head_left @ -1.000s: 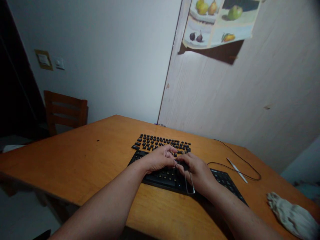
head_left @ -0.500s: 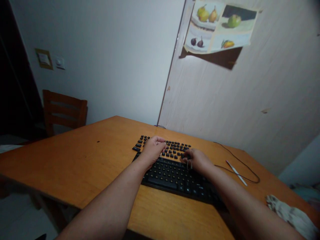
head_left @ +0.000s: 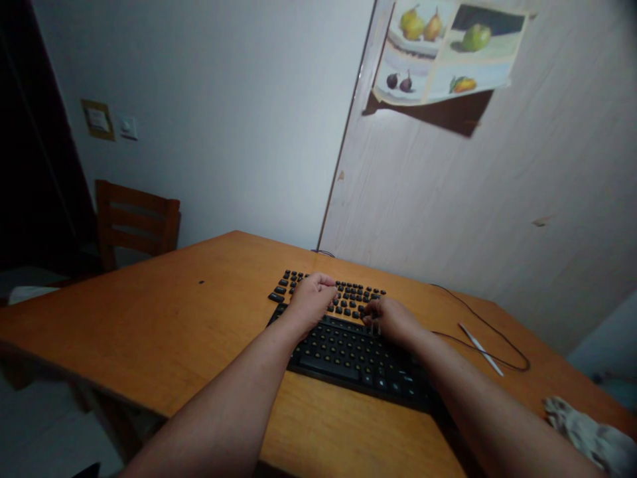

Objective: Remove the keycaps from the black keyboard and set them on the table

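A black keyboard [head_left: 328, 366] lies on the table, most of its keycaps off and its small switch stems bare. The bottom row and some keys at the right still have caps. Behind it, loose black keycaps [head_left: 279, 290] are laid out in rows on the wood. My left hand [head_left: 312, 302] is over these rows and the keyboard's back left part, fingers curled into a pinch; whatever they hold is hidden. At the keyboard's back edge, my right hand [head_left: 391, 320] is closed around a thin wire keycap puller [head_left: 376, 327], its loops hanging below the fingers.
The wooden table [head_left: 149, 318] meets the wall at the back. A dark cable [head_left: 497, 328] curls across a white pen-like stick [head_left: 480, 348] on the right. A crumpled cloth [head_left: 587, 431] lies at the right edge. One small black piece [head_left: 202, 282] sits far left, near a chair [head_left: 137, 219].
The whole view has shifted slightly, with the scene now a little farther right. My right hand is slightly farther left over the keyboard; my left hand keeps its pinch in nearly the same place.
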